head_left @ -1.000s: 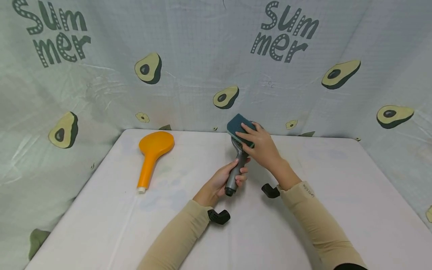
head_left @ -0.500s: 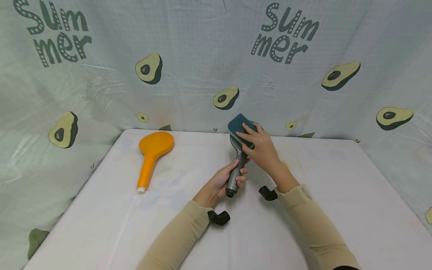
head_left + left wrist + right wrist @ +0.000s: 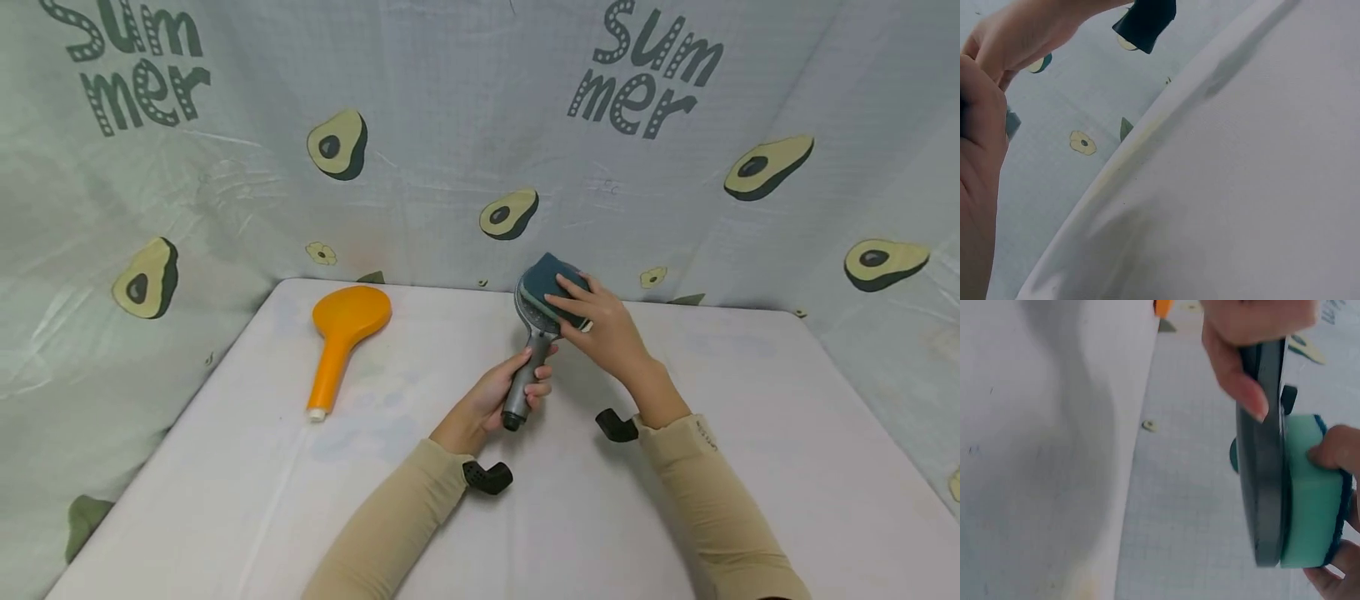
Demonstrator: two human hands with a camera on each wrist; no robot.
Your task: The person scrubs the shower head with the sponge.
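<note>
My left hand [image 3: 491,400] grips the handle of a grey shower head [image 3: 522,379], which is tilted with its round face up above the white table. The fingers of my right hand [image 3: 609,333] hold a sponge [image 3: 547,282] with a dark blue-green scouring side and a lighter green foam side. In the right wrist view, the foam of the sponge [image 3: 1311,506] lies flat against the face of the shower head [image 3: 1264,494], with thumb and fingers at opposite edges of it. The left wrist view shows little beyond the hands; the shower head is mostly hidden there.
An orange shower-head-shaped thing [image 3: 351,312] with a white end lies on the left of the white table [image 3: 247,500]. Behind the table hangs a cloth [image 3: 427,125] printed with avocados. Black curved pieces [image 3: 487,478] stick out at both wrists.
The sponge and my right hand have shifted a little to the right across the shower head, baring more of its face on the left. My left hand keeps its grip on the handle.
</note>
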